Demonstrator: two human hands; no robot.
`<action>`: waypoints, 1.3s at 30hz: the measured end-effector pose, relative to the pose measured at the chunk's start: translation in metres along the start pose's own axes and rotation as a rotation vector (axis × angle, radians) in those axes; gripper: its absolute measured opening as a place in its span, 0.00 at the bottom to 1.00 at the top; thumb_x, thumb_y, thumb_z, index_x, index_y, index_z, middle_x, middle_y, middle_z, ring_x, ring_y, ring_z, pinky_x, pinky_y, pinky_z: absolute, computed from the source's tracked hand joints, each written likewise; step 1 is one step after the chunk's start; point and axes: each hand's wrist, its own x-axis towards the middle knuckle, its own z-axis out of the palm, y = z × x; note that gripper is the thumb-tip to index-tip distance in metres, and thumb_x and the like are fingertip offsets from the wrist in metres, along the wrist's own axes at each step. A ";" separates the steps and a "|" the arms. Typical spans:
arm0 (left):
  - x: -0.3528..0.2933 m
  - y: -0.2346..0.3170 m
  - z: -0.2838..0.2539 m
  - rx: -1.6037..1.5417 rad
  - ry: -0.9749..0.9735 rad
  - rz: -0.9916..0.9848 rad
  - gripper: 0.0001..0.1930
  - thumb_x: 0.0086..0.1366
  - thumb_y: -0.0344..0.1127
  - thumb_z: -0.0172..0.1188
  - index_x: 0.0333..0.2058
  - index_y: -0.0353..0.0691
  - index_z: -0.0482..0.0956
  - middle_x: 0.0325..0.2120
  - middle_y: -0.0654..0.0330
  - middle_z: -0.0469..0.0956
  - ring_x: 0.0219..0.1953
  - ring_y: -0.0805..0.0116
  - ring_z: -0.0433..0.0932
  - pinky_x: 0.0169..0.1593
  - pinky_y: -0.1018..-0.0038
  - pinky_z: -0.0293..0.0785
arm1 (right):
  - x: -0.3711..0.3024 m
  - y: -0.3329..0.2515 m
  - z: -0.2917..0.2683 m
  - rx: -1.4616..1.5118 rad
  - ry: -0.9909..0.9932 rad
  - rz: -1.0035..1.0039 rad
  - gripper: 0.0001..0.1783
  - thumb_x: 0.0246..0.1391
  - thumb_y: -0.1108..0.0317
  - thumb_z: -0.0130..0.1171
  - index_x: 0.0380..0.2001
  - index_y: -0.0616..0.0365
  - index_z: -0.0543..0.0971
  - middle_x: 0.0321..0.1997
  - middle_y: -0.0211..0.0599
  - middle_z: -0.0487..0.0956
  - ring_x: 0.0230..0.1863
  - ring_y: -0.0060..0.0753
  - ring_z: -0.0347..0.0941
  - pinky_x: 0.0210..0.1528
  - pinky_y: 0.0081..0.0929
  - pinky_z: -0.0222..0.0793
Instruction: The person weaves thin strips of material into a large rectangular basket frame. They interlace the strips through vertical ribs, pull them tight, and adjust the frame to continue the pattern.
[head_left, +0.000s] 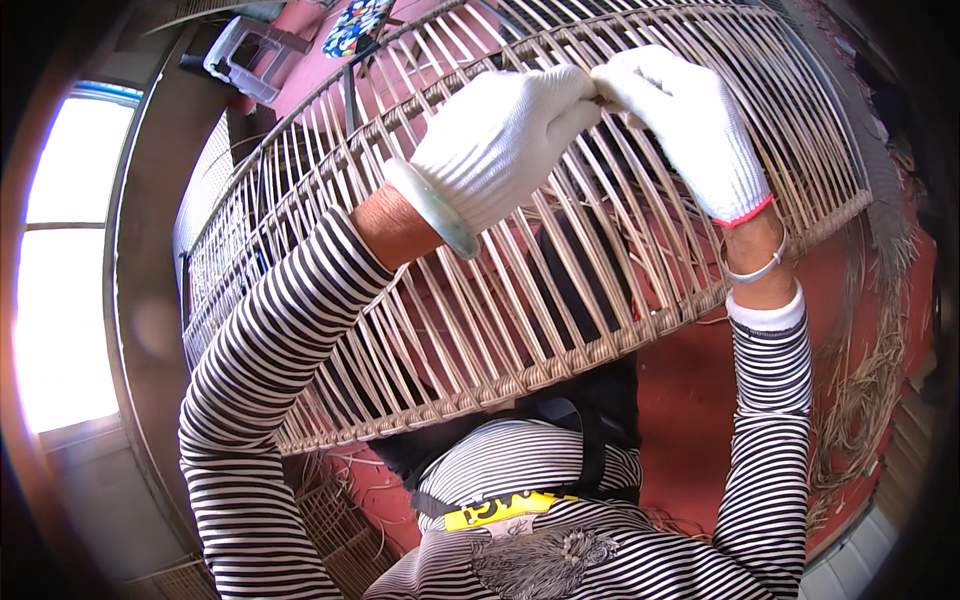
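A wide woven rattan frame [600, 352] of long pale rods, with braided cane bands across them, stretches in front of me. Over its far part, my left hand [515, 140] and my right hand [690, 130], both in white knit gloves, meet fingertip to fingertip near a braided band [470, 68]. The fingers of each are closed in a pinch. A small brownish bit shows between them, but the gloves hide what it is. A pale green bangle [432, 208] circles my left wrist, and a thin silvery bangle [757, 268] my right.
Loose cane strands [850, 420] lie in a heap on the red floor [690, 430] at the right. A clear plastic stool-like object [245, 60] and a colourful patterned cloth or cushion [355, 28] are beyond the frame. A bright window [65, 270] is on the left.
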 end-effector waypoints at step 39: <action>-0.215 0.050 -0.107 0.688 0.423 -0.481 0.08 0.72 0.30 0.68 0.47 0.36 0.88 0.28 0.63 0.84 0.23 0.78 0.75 0.26 0.78 0.68 | -0.072 -0.123 0.135 -0.018 -0.140 -0.135 0.03 0.59 0.67 0.67 0.36 0.51 0.87 0.64 0.33 0.82 0.65 0.38 0.73 0.70 0.47 0.68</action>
